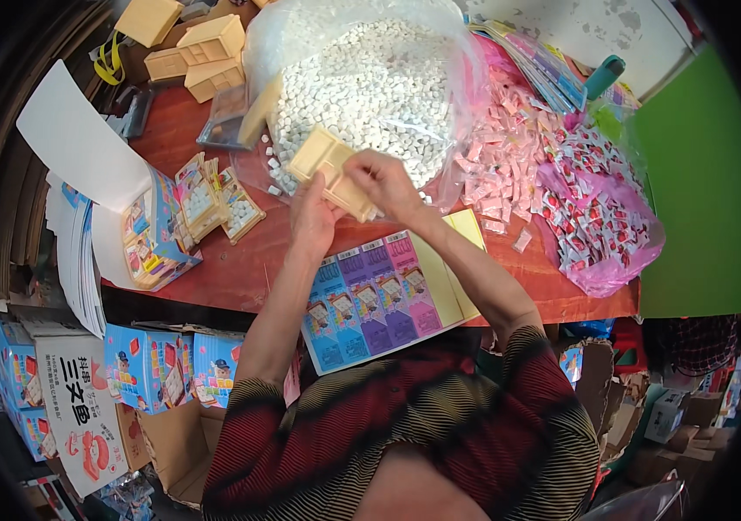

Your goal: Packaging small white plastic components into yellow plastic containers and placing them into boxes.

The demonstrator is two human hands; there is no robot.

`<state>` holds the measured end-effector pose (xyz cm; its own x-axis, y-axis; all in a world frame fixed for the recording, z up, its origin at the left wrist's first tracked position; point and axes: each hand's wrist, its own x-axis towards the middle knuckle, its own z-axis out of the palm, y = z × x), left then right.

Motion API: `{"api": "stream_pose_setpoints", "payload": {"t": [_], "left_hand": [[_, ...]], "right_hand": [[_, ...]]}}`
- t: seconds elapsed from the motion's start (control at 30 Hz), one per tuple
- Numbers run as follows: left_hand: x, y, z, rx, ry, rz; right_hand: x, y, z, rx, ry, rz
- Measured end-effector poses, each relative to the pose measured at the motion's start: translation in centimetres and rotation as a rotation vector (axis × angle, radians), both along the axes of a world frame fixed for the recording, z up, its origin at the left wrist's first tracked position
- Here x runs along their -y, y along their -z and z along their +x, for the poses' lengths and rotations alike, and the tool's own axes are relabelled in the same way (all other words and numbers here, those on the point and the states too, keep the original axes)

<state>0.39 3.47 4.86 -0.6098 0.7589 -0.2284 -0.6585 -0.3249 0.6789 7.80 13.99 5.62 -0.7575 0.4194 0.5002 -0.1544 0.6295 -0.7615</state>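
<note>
Beige plastic tray (333, 174) — flat, compartmented — both hands' grip closed on it: left hand (312, 219), right hand (385, 184).

A dark red tabletop (240, 269) carries the goods. At its middle back lies an open clear plastic bag of small white pellets (370, 78). To the right of it lie a heap of pink wrapped sweets (496, 156) and a pink bag of red-and-white sachets (600, 226). At the front edge lies a flat printed sheet (379, 300) in blue, purple and pink panels, overhanging the edge. At the left lie filled beige trays (214, 200) and an open blue printed carton (158, 243), with empty beige trays (197, 48) at the back left.
</note>
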Motion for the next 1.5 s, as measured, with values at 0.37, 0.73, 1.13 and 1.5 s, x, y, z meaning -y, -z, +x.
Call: {"api": "stream_pose_setpoints", "payload": {"t": [0.37,0.73,1.13,1.5], "left_hand": [[1.2,-1.6,-4.4,-0.197,-0.489,-0.157],[-2.8,-0.6,-1.9,-0.125,-0.46,-0.151],[-7.5,-0.1,-0.1,0.049,-0.3,-0.097],[-7.4,1.8,-1.6,0.27,-0.205,0.073]], "right_hand": [[-4.0,3.5,-4.4,0.359,0.212,0.598],[-6.5,3.3,-4.5,0.152,0.328,-0.159],[-4.3,0.9,-4.8,-0.392,0.297,-0.853],[-7.7,1.0,-3.2,-0.519,0.276,-1.075]]}}
